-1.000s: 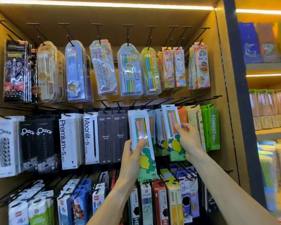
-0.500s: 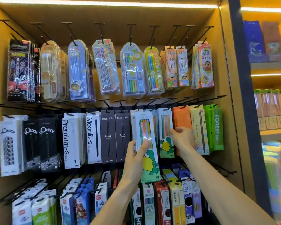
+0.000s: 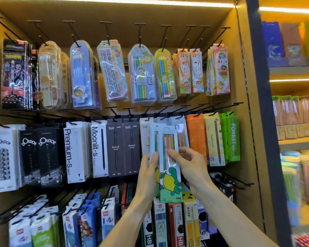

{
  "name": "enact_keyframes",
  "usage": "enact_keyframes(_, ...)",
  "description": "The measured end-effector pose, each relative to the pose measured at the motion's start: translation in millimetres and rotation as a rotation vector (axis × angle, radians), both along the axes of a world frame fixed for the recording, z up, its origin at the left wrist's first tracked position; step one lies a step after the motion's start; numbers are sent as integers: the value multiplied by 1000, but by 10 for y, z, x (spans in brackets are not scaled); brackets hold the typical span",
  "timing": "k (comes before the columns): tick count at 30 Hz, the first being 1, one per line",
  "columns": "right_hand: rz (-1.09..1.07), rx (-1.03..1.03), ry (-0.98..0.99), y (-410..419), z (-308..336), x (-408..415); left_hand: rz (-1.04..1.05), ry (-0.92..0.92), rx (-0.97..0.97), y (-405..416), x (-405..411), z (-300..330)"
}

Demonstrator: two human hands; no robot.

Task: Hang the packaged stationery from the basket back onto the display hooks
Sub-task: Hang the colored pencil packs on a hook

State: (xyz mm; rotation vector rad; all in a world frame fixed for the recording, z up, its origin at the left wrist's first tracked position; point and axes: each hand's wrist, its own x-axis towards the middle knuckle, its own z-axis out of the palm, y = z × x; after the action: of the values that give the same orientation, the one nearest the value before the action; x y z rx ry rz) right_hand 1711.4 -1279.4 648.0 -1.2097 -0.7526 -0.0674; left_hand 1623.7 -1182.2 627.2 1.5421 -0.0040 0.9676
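A: Both hands meet on a turtle pencil pack (image 3: 169,168) held upright before the middle row of a stationery display; the left hand (image 3: 147,172) pinches its left edge, thumb on the front; the right hand (image 3: 190,163) has fingers curled onto the clear window.

B: Where does the pack sit?

A: Its top overlaps matching packs (image 3: 181,132) hanging on the middle row's hooks (image 3: 165,108); whether its hole is on a hook cannot be told; grey Pencil boxes (image 3: 122,147) hang just left, an orange pack (image 3: 196,136) just right, a green FOREST pack (image 3: 233,138) further right.

B: And each grip?

A: Both clasp the same pack; neither is released.
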Motion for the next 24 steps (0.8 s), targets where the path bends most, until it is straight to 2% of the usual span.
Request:
enact_keyframes(5, 20, 103, 60, -98, 49, 121, 89, 18, 2, 44, 13, 18)
enact_keyframes(8, -79, 143, 42, -201, 250, 301, 70, 29, -14, 87, 15, 13)
enact_keyframes(18, -206, 33, 34, -42, 487, 724, 17, -4, -36, 28, -42, 71)
enact_keyframes(24, -178, -47, 173, 209, 616, 842, 19, 5, -28, -8, -21, 88)
